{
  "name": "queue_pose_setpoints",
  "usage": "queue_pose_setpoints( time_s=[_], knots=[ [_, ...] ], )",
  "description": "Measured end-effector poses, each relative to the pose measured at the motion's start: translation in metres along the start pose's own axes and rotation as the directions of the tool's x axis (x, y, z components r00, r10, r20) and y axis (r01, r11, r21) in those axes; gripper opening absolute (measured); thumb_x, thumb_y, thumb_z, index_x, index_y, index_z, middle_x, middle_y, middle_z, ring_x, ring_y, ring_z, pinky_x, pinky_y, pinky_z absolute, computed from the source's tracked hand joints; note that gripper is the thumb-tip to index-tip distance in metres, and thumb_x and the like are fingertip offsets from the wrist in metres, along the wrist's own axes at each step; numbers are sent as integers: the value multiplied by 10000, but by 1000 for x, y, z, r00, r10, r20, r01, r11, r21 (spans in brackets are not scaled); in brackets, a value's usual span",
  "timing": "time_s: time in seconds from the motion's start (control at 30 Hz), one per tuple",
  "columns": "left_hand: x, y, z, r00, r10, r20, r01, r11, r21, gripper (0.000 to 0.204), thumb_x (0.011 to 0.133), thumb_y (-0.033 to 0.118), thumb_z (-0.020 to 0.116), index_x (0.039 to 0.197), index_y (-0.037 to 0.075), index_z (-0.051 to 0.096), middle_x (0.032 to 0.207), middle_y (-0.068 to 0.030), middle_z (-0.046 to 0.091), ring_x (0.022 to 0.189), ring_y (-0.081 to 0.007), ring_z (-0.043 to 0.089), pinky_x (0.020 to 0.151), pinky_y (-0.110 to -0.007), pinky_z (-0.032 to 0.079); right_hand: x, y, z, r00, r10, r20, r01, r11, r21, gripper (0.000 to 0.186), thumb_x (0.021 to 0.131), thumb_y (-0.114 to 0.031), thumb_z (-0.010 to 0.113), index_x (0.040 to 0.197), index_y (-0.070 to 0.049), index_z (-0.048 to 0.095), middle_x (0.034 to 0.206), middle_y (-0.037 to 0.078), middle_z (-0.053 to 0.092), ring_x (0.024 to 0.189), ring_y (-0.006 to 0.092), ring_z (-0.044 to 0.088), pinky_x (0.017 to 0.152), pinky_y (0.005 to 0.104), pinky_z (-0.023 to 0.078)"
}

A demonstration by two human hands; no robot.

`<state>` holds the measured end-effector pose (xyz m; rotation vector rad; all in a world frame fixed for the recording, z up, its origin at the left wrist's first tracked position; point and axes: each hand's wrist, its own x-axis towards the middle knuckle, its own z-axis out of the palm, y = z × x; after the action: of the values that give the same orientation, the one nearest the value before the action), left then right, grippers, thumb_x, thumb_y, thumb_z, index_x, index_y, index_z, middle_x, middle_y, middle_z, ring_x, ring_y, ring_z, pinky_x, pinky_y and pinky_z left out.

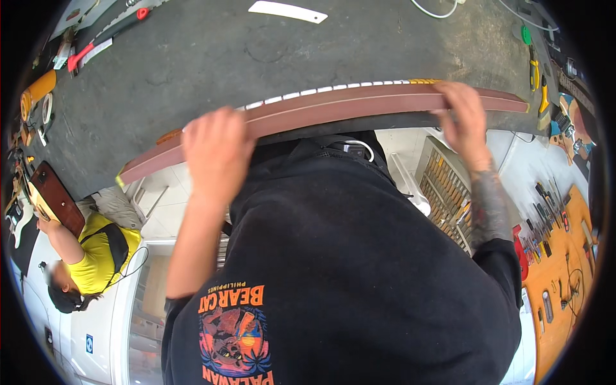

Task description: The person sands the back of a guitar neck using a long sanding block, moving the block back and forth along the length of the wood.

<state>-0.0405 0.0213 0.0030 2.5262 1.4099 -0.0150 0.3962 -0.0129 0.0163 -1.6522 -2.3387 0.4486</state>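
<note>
A long, straight-sided reddish-brown bar (346,107) with a thin pale line along it lies across the near edge of the dark bench. My left hand (218,151) is closed over its left part, knuckles up, the fingertips hidden. Toward the other end, my right hand (461,115) grips the bar between thumb and fingers. Just beyond the bar shows a row of white segments (321,90), turning yellow near my right hand. An orange-brown wooden piece (169,136) peeks out beside my left hand; what lies under the bar is hidden.
On the bench mat (256,51) lie a white flat strip (289,11), a red-handled tool (106,42) and a white cable (436,9). Yellow cutters (534,75) are at the right. A wooden tool board (561,276) stands lower right. A person in yellow (106,256) works at the left.
</note>
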Motion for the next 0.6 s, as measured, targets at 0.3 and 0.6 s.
queue_pose_setpoints(
  time_s=[0.3,0.6],
  knots=[
    [-53,-103,-20,997,-40,61,37,998,57,583,668,125,842,1205,83,620,1157,-121,654,1103,-354,608,958,-478,462,47,-86,52,995,-65,-80,74,990,121,435,751,-18,756,1176,-78,685,1153,83,718,1087,282,674,944,426,503],
    [-38,-63,-7,999,-41,16,40,997,65,501,721,130,806,1184,87,620,1154,-88,654,1118,-318,613,976,-455,461,30,-53,34,995,-73,-67,77,995,58,397,770,-14,730,1163,-41,683,1139,127,713,1066,324,670,945,455,513]
  ],
)
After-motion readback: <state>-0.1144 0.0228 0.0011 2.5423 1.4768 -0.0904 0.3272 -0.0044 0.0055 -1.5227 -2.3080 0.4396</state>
